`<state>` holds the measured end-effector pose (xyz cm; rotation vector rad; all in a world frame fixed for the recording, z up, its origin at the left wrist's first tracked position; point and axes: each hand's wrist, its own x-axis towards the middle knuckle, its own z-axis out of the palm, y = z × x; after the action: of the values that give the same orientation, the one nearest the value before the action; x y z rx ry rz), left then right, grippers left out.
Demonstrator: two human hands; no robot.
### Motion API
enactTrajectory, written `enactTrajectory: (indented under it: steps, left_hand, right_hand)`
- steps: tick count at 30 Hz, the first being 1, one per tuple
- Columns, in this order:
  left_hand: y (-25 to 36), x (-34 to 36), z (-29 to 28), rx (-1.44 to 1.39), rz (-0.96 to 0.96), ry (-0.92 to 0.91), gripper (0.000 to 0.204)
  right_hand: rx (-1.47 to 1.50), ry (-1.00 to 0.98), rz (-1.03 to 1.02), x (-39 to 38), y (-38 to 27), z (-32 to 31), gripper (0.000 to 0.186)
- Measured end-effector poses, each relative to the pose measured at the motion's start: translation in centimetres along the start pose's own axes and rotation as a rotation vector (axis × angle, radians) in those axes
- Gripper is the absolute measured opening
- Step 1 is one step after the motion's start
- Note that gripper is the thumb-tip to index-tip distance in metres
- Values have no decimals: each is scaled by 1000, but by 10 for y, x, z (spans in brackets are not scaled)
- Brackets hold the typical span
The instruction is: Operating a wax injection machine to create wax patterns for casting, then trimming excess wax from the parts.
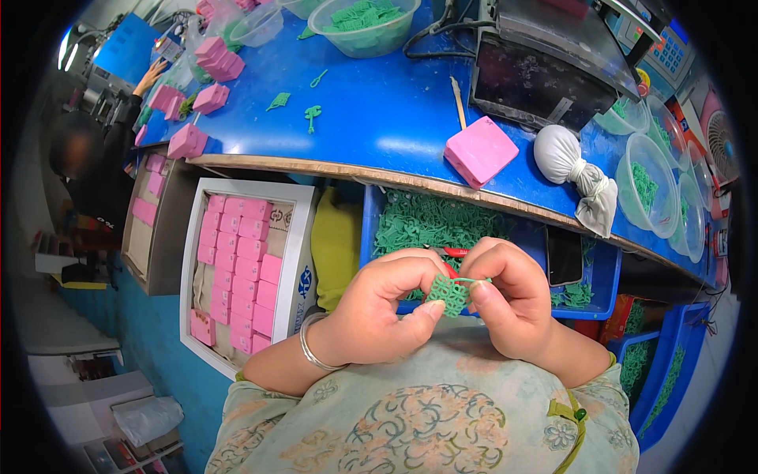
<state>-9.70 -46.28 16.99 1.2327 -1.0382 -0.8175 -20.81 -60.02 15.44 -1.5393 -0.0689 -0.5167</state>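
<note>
A small green lattice piece is held between my two hands over the open blue tray. My left hand pinches its left side, thumb at the lower edge. Fingers and thumb of my right hand pinch its right side, where a thin green strand loops out. Just behind the piece, red-handled cutters show partly, largely hidden by it and my fingers. The blue tray beneath holds a tangle of green pieces and a dark phone at its right.
A blue worktop bears pink blocks, a white cloth bundle, clear bowls and a dark machine. A white box of pink blocks stands at left, blue bins at right. Another person is at far left.
</note>
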Motion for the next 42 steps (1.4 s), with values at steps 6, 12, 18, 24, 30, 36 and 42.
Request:
enactTrajectory:
  steps: [6, 12, 18, 24, 30, 36, 42]
  left_hand:
    - [-1, 0, 0, -29, -14, -8, 6]
    - [-1, -1, -1, -14, -15, -12, 8]
    - [-1, 0, -1, -16, -25, -19, 9]
    - [-2, 0, -1, -12, -20, -32, 8]
    - [0, -1, 1, -73, -88, 9, 8]
    - [0, -1, 2, -78, -75, 9, 8]
    - [-1, -1, 1, -57, -77, 4, 8]
  right_hand:
    - [-12, 18, 18, 0, -2, 1, 4]
    - [-27, 15, 6, 1, -1, 2, 5]
    - [-18, 7, -12, 1, 0, 2, 5]
    - [3, 8, -8, 0, 1, 2, 5]
    - [-16, 19, -2, 0, 2, 2, 5]
    - [-18, 33, 2, -1, 1, 2, 6]
    - [-35, 27, -20, 0, 2, 2, 6]
